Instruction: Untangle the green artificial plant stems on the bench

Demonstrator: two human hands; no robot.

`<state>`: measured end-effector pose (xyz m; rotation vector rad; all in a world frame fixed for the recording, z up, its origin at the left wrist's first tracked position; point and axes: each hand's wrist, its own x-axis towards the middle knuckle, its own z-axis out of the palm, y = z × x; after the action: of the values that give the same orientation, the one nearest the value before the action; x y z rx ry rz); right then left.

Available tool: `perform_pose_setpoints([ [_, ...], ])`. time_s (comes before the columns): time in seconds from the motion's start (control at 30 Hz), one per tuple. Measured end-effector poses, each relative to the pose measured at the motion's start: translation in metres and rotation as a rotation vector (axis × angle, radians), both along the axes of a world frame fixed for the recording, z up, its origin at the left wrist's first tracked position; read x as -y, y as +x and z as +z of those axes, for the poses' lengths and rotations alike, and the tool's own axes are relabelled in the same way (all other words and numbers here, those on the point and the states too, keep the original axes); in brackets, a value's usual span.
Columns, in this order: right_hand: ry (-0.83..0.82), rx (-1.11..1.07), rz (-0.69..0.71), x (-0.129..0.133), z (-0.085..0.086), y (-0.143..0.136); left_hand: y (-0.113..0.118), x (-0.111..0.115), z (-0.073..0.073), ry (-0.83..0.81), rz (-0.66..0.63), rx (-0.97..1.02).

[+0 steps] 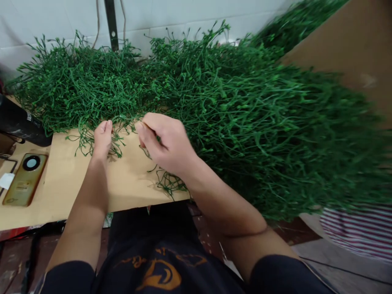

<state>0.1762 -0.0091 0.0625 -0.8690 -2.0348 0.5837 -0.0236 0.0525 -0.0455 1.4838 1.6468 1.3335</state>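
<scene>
My left hand [103, 138] is closed round a small bunch of thin green plastic-looking stems [84, 141], whose forked ends stick out on both sides of the fist. Close by on the right, my right hand [168, 141] is held above the board with thumb and fingers pinched together. Whatever sits in that pinch is too small to make out, though a thin green strand shows just below the fingertips. Under the right wrist, a few loose stems [170, 183] lie at the board's front edge. Behind both hands spreads a big heap of the same green stems [196, 81].
A tan board [122, 179] covers the worktop. On the left are a gold phone [26, 179] lying camera side up and a black bottle [23, 122]. A brown cardboard sheet [346, 49] leans at the right. Striped cloth [355, 232] shows at the lower right.
</scene>
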Motion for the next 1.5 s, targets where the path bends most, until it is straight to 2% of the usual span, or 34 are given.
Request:
perform_pose_setpoints([
  [0.1,-0.244,0.091,-0.098,-0.025,-0.029,-0.01,0.008,0.009,0.004,0.022,-0.058,0.208],
  [0.2,-0.451,0.078,-0.065,-0.042,-0.066,-0.025,0.016,0.015,0.009,-0.016,-0.132,0.29],
  [0.27,-0.507,0.046,-0.016,-0.047,-0.083,-0.035,0.019,0.016,0.009,-0.038,-0.192,0.328],
  [0.33,-0.522,0.023,0.033,-0.048,-0.09,-0.042,0.019,0.015,0.009,-0.056,-0.25,0.337],
  [0.57,-0.636,-0.034,0.215,-0.053,-0.089,-0.045,0.015,0.016,0.011,-0.005,-0.229,0.303],
  [0.73,-0.669,-0.217,0.132,-0.054,-0.087,-0.041,0.008,0.017,0.012,-0.053,-0.291,0.236],
  [0.87,-0.702,-0.238,0.055,-0.056,-0.081,-0.031,0.006,0.02,0.018,-0.074,-0.347,0.167],
  [0.97,-0.643,-0.183,0.014,-0.054,-0.076,-0.024,0.008,0.022,0.021,-0.113,-0.355,0.153],
  [1.1,-0.471,0.002,-0.078,-0.047,-0.069,-0.019,0.01,0.022,0.021,-0.117,-0.359,0.134],
  [1.27,-0.423,0.303,0.026,-0.036,-0.061,-0.022,0.012,0.018,0.016,-0.13,-0.376,0.092],
  [1.5,-0.192,0.38,0.059,-0.031,-0.065,-0.028,0.022,0.012,0.012,-0.088,-0.256,0.176],
])
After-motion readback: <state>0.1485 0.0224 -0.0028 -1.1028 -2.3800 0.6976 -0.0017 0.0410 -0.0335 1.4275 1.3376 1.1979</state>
